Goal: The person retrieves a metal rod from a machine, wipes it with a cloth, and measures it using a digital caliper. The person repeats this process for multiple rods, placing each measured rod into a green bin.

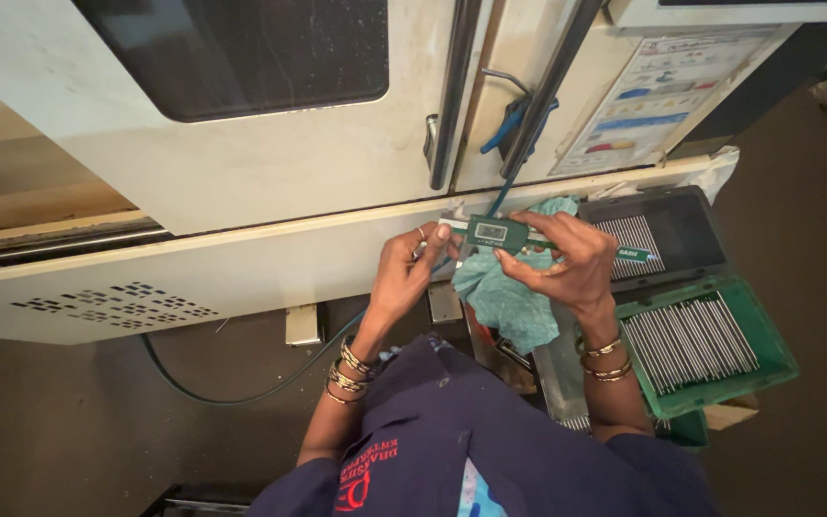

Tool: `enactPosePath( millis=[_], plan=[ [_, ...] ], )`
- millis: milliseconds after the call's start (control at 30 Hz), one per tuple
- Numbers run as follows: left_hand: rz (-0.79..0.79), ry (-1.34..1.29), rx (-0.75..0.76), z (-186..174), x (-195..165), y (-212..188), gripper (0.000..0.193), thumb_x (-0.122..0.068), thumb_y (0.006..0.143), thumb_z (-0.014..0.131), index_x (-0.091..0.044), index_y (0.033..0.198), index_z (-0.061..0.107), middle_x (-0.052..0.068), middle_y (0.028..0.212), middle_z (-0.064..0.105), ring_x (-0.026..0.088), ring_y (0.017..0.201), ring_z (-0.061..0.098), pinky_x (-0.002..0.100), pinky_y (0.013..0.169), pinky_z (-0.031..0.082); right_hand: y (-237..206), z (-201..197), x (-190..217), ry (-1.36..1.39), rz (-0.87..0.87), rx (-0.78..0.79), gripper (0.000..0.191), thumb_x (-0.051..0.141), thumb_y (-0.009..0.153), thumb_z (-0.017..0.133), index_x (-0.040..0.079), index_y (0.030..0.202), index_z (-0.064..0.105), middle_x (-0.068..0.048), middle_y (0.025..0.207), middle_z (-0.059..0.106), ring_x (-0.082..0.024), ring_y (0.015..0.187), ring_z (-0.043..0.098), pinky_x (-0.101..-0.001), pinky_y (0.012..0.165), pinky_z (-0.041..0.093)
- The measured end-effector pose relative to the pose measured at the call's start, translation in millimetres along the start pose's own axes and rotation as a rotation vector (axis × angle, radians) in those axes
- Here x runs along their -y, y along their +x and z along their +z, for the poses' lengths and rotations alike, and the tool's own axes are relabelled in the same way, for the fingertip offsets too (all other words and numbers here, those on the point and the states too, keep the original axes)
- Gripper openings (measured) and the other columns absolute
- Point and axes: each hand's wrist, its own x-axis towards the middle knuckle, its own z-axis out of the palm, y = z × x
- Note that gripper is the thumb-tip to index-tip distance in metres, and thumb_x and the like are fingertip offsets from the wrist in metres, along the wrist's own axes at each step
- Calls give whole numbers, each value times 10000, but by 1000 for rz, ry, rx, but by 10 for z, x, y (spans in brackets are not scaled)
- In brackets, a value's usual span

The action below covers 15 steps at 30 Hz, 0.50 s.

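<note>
My right hand (pixel 567 263) grips a green digital caliper (pixel 498 233) by its body, thumb on the slider beside the small display. My left hand (pixel 409 271) pinches at the caliper's jaw end, with a thin metal part between the fingertips that is too small to make out clearly. Both hands are held in front of the cream machine's lower panel (pixel 241 273). A teal cloth (pixel 509 297) lies under and behind my hands. Bangles ring both wrists.
A green crate (pixel 772 349) filled with several thin metal rods sits to my right, a dark tray (pixel 691 225) of similar rods behind it. The machine door with a dark window (pixel 241 57) and vertical handles (pixel 452 96) rises ahead. A hose (pixel 232 394) runs along the floor.
</note>
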Motion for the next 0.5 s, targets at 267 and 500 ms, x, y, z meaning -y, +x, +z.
enactPosePath(
  millis=[267, 500],
  plan=[
    [34, -92, 15, -16, 50, -15, 443, -345, 1098, 497, 10, 953, 719, 26, 768, 703, 81, 792, 610, 273, 762, 501, 7, -15, 7, 18, -4, 25, 441, 339, 748, 908, 100, 1095, 779, -37, 832, 726, -131, 597, 614, -275, 545, 479],
    [25, -69, 63, -92, 185, -52, 236, -168, 1003, 550, 18, 1062, 684, 62, 847, 695, 122, 806, 595, 317, 736, 486, -2, -38, -17, 4, -26, -29, 435, 313, 769, 918, 88, 1113, 777, -46, 834, 716, -147, 643, 640, -281, 580, 495]
  ],
)
